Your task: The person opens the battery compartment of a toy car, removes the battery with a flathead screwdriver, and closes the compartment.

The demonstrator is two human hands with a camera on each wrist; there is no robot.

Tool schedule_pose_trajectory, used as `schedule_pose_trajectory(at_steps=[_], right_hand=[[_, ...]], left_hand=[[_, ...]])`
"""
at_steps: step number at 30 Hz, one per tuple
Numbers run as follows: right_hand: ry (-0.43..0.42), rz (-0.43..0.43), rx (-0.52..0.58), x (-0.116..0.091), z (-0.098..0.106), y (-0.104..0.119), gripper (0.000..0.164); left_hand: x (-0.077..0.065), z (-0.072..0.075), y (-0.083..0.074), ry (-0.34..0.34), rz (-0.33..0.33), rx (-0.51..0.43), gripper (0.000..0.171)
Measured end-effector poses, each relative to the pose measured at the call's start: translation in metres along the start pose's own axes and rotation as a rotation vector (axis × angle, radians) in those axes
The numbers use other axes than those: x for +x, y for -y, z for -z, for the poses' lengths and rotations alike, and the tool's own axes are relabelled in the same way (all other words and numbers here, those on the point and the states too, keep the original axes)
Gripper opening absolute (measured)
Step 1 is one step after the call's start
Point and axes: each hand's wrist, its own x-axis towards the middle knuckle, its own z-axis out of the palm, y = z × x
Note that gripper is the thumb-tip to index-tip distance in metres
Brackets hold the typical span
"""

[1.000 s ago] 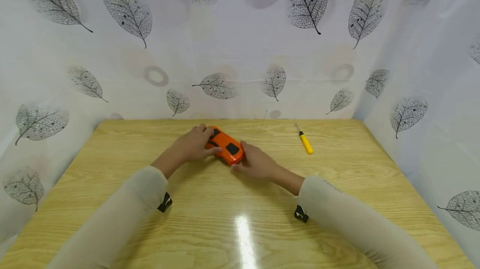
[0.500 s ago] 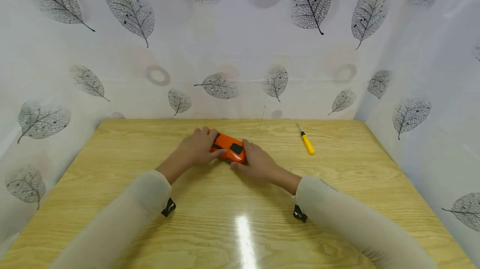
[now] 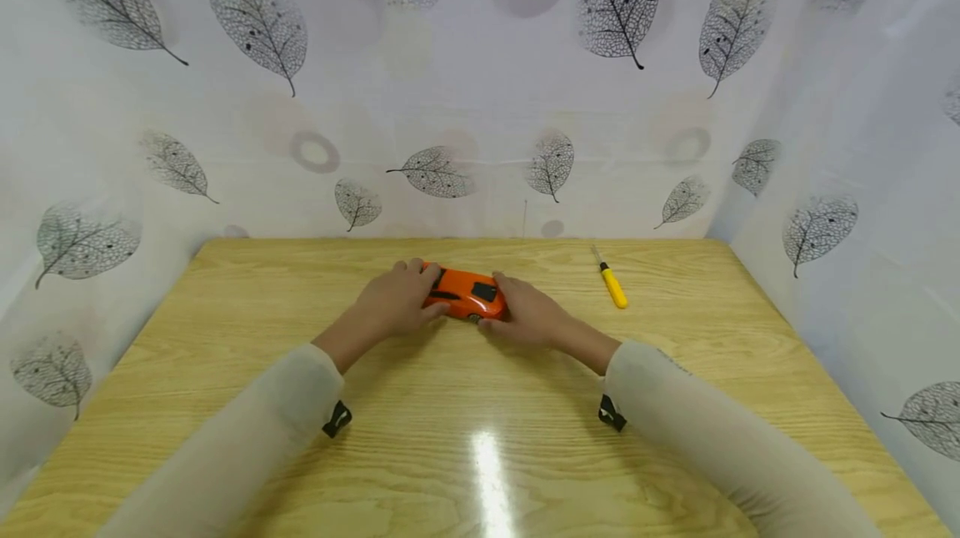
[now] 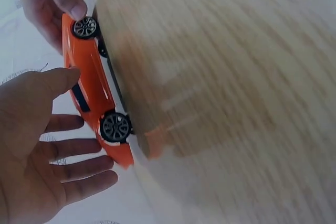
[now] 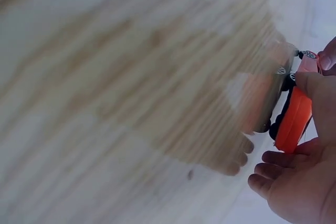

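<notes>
Cream sleeves (image 3: 232, 438) come in first, one on each arm, and a small black clip (image 3: 337, 419) pokes out under the left cuff. Another black clip (image 3: 611, 413) pokes out under the right cuff. Under the arms is a shiny counter (image 3: 420, 455) with yellow wood lines, and a bright white stripe of light (image 3: 491, 480) shines on it.

Past the sleeves, two bare hands hold an orange toy car (image 3: 459, 281) between them, near the back of the counter. The left hand (image 3: 390, 300) has the car's left end. Its thumb is on the near side, and its other fingers go round the far side, spread with gaps between them. The right hand (image 3: 532, 313) pinches the right end, thumb by a wheel (image 4: 85, 27), with its other fingers close together on the far side. The car is wheels down, side-on to the person. I cannot tell if the wheels touch the wood.

Off to the right, well apart from the hands, lies a screwdriver (image 3: 613, 286) with a yellow handle, its metal tip pointing at the back. A thin line (image 3: 525, 219) stands up behind the car. Farthest away hangs pale cloth (image 3: 480, 96) with gray leaf pictures (image 3: 435, 171).
</notes>
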Motion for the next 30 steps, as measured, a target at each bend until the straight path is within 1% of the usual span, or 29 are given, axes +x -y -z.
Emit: schedule_pose_trajectory(at_steps=[3,5,7,9,11,14,16,19,22,26,30], right_hand=[[-0.027,0.000,-0.061,-0.003,0.002,-0.002,0.090],[-0.054,-0.012,-0.108,-0.006,0.004,-0.001,0.087],[-0.090,-0.019,-0.149,-0.010,0.005,0.002,0.081],[-0.130,-0.016,-0.184,-0.013,0.005,0.006,0.070],[-0.170,0.012,-0.211,-0.016,0.004,0.009,0.058],[-0.217,0.082,-0.255,-0.019,0.003,0.013,0.048],[-0.233,0.140,-0.280,-0.019,0.002,0.015,0.048],[-0.232,0.213,-0.315,-0.018,0.001,0.016,0.049],[-0.226,0.266,-0.335,-0.015,0.000,0.016,0.051],[-0.225,0.319,-0.362,-0.012,0.001,0.014,0.051],[-0.215,0.342,-0.379,-0.009,0.004,0.012,0.050]], left_hand=[[0.001,0.003,0.006,-0.004,-0.031,-0.032,0.059],[0.002,0.004,0.011,-0.006,-0.068,-0.063,0.055],[0.004,0.004,0.017,-0.007,-0.106,-0.104,0.053],[0.006,0.005,0.022,-0.005,-0.141,-0.141,0.052],[0.008,0.005,0.027,-0.007,-0.168,-0.169,0.051],[0.010,0.003,0.032,-0.018,-0.198,-0.193,0.050],[0.012,0.001,0.035,-0.025,-0.221,-0.196,0.050],[0.013,-0.001,0.039,-0.032,-0.247,-0.205,0.049],[0.013,-0.002,0.041,-0.032,-0.259,-0.225,0.048],[0.012,-0.003,0.042,-0.037,-0.260,-0.243,0.048],[0.010,-0.002,0.040,-0.051,-0.271,-0.246,0.048]])
